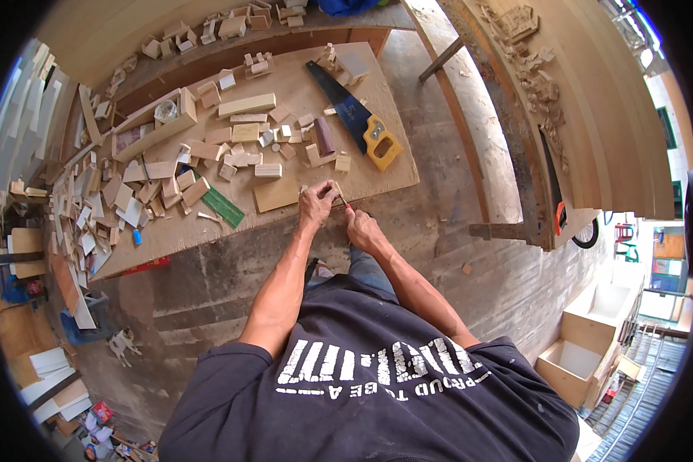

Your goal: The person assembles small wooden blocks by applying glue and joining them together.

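Note:
At the near edge of the worktable (285,65), my left hand (316,205) is closed with its fingertips pinching a small piece of wood (336,187). My right hand (366,231) is closed round a slim tool with a red part (348,206), its tip up against the wood piece. The tool's kind is too small to make out. Just left of my left hand lies a flat wooden board (276,195). A handsaw (354,115) with a dark blade and yellow handle rests beyond my hands, and a purple-brown cylinder (325,136) lies nearby.
Loose wooden blocks (246,132) and offcuts (123,196) cover much of the table. A partitioned wooden box (158,123), a green strip (222,206) and a blue cylinder (137,237) lie left. To the right stands a wooden bench (481,131) with another saw (558,217).

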`<move>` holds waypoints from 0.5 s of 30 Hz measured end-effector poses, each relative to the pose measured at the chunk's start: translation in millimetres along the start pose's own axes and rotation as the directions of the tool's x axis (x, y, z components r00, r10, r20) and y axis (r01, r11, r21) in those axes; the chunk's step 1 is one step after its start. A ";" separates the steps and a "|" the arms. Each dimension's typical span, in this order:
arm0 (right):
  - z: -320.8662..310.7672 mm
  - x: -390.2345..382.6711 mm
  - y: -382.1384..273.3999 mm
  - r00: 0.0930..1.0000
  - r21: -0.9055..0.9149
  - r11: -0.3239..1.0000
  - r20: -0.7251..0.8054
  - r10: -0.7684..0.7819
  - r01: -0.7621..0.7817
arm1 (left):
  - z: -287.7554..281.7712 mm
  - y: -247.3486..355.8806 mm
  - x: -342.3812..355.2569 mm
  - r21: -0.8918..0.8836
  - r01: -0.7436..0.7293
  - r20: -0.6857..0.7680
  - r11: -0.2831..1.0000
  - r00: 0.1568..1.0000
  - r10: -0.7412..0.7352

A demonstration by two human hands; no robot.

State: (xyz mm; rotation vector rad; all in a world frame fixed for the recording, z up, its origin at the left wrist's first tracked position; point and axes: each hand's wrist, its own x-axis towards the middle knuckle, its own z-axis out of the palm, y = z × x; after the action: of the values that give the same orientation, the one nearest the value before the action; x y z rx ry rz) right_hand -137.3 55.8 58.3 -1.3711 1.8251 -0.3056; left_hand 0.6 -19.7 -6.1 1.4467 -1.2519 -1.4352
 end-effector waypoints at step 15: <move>43.0 16.9 37.5 0.994 0.014 0.999 -0.097 -0.042 0.043 | -3.3 30.5 -5.4 0.349 -0.197 0.143 0.916 0.977 0.156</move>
State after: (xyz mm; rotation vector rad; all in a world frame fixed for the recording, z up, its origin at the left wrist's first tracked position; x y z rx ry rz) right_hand -133.4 66.6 -0.1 -1.4073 1.8700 -0.4145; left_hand 0.2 -22.8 25.0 1.4555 -1.7448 -1.2204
